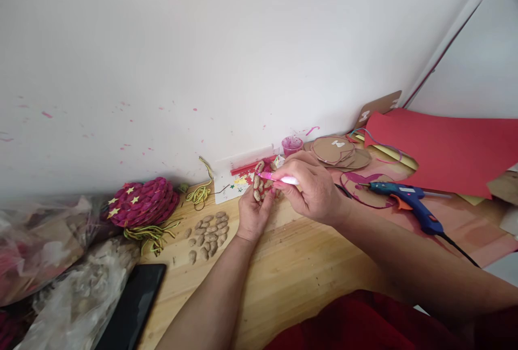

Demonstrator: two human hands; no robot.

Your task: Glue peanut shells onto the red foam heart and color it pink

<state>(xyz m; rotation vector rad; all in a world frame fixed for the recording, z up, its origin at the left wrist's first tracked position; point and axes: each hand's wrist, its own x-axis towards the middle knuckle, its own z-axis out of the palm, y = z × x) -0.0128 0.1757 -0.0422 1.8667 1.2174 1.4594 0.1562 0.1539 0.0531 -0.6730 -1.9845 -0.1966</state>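
My left hand [251, 214] is closed round the edge of a small craft piece with peanuts [256, 183] set along its rim. Part of that piece is hidden behind my fingers. In my right hand [313, 185] is a paintbrush [289, 180] with a white handle and a pink tip. The tip touches or nearly touches the peanuts; I cannot tell which. A plastic cup stained with pink paint [292, 145] stands just beyond my right hand. Several loose peanuts [210, 234] lie on the table left of my left forearm.
A blue glue gun [416, 204] lies right, by cardboard discs [334, 150] and red sheets [449, 145]. Left are stacked magenta woven rounds with gold stars [143, 201], a black phone [133, 307] and plastic bags [84, 290]. A paint-spotted white wall [243, 59] borders the table.
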